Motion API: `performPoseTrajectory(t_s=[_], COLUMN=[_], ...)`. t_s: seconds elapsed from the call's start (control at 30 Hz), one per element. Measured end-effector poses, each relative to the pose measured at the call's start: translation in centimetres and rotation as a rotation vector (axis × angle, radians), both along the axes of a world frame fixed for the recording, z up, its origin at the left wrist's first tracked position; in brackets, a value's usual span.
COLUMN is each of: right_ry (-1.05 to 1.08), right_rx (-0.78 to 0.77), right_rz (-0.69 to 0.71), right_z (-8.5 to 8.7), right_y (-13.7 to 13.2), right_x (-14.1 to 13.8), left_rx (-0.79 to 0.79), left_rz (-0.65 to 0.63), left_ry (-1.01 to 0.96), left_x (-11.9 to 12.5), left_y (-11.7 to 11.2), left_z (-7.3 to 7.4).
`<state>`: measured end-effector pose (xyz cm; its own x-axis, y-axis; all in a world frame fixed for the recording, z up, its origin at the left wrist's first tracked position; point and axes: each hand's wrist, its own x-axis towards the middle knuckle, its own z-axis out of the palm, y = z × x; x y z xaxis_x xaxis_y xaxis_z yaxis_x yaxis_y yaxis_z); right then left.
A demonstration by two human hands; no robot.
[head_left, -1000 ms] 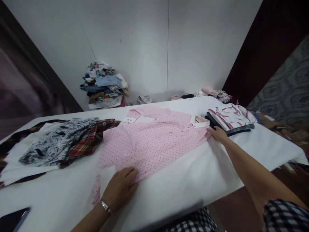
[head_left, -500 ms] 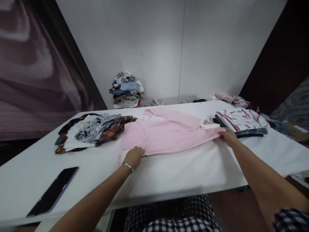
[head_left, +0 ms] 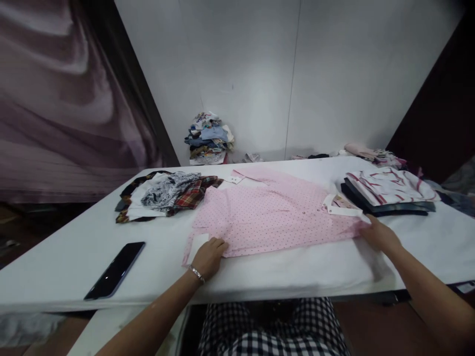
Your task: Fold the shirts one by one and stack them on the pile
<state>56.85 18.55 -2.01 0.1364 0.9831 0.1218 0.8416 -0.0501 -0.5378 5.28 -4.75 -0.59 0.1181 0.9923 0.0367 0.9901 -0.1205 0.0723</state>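
A: Where are the hands?
B: Both at the near edge of the pink dotted shirt (head_left: pixel 274 217): the left hand (head_left: pixel 209 257) toward its hem end, fingers together, pinching or merely resting, I can't tell; the right hand (head_left: pixel 379 235) at its collar end, fingers pinching cloth.
A: And its lie?
B: Spread on the counter (head_left: pixel 278 277), away from the fingers, long axis side to side between the hands.
A: Farther off?
B: Piled clothes (head_left: pixel 166 193) left of the shirt, a folded stack (head_left: pixel 389 188) right.
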Motion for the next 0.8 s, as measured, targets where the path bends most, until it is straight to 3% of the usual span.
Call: performPoseTrajectory(t_s=[0.07, 0.17, 0.33, 0.43, 0.53, 0.63, 0.8], right_ry=[-0.185, -0.153, -0.178, -0.303, -0.381, -0.397, -0.432], right_rx=[0.14, 0.274, 0.192, 0.054, -0.006, 0.029, 0.021], right_rz=[0.115, 0.382, 0.799, 0.942, 0.956, 0.949, 0.952], right_z=[0.7, 1.3, 0.6, -0.6, -2.3, -3.6, -3.6], right_y=[0.0, -0.9, -5.0, -7.0, -7.6, -7.5, -7.5], right_x=[-1.3, -6.1, -17.2, -21.8, -23.6, -23.7, -23.4], left_rx=[0.005, -0.016, 0.017, -0.035, -0.014, 0.007, 0.026], left_rz=[0.016, 0.159, 0.703, 0.858, 0.889, 0.875, 0.853], left_ry=[-0.121, -0.297, -0.211, -0.174, -0.264, -0.356, -0.37], left_x=[-0.4, -2.1, -6.8, -8.2, -7.9, -7.5, -8.0], left_y=[-0.3, 0.2, 2.7, 4.2, 5.4, 6.1, 5.4], left_z=[0.3, 0.9, 1.5, 1.3, 0.8, 0.5, 0.6])
